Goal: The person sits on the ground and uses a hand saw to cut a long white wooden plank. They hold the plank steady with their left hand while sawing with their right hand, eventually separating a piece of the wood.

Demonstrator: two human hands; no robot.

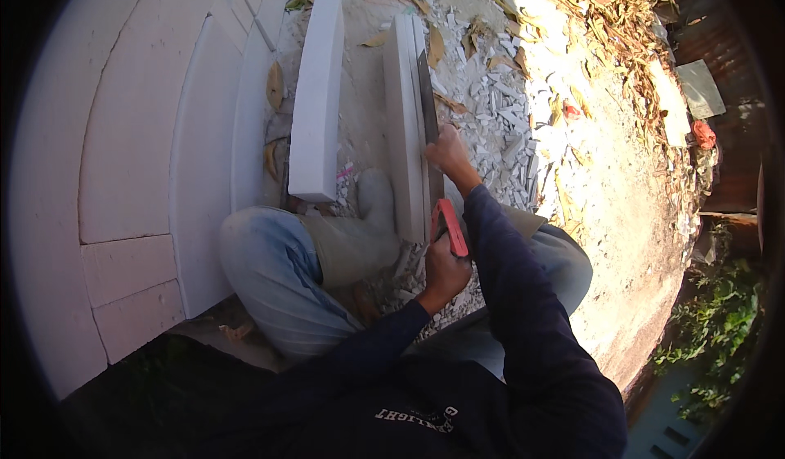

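Observation:
A handsaw with a long dark blade (428,103) and a red handle (455,228) lies lengthwise along the right side of a narrow white block (401,123). My left hand (447,272) is closed round the red handle. Farther up, my right hand (450,150) grips the blade partway along, its fingers bent over the edge. A thin line runs down the narrow block's length beside the blade; whether it is a cut or a joint between two strips, I cannot tell. Left of it rests a thicker white block (317,99), which neither hand touches.
A wall of large pale blocks (131,148) rises on the left. Broken white chips (507,115) litter the ground right of the saw. Dry leaves (617,29) are heaped at the far right, and a green plant (711,328) grows lower right. My bent legs flank the narrow block.

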